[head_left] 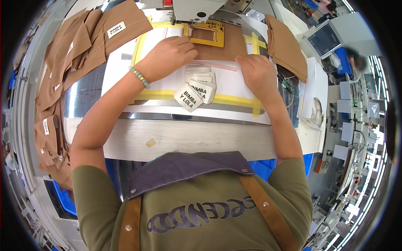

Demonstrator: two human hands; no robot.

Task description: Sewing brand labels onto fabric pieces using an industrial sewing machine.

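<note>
Panel of flat brown material [228, 53] lies at the pale grey sewing machine head [197, 10], with a yellow rectangular frame with an open middle [206, 42] resting on it. The person's left hand [173, 52] is at the panel's front left corner, its fingers bent and drawn close together, the fingertips down just beside the frame's near left corner. Its thumb is hidden, so whether it pinches the panel or only presses on it cannot be told.

The right hand [257, 74] is at the panel's front right corner, fingers loosely curled, fingertips at the edge. Its thumb is out of sight too, and a pinch cannot be told from a light touch.

Between the 2 hands, just in front of the panel, lies a thin pale pink strip [217, 65]. Nearer the person, a fanned stack of white rectangular labels with dark lettering [202, 88] rests on a white sheet [234, 90], the front label tilted and overlapping yellow tape [155, 95].

A loose pile of brown pieces bearing white labels [94, 44] spreads at the left; a neater stack of plain brown pieces [287, 48] lies beyond the right hand. A pale green and gold beaded bracelet [139, 77] circles the left wrist.
</note>
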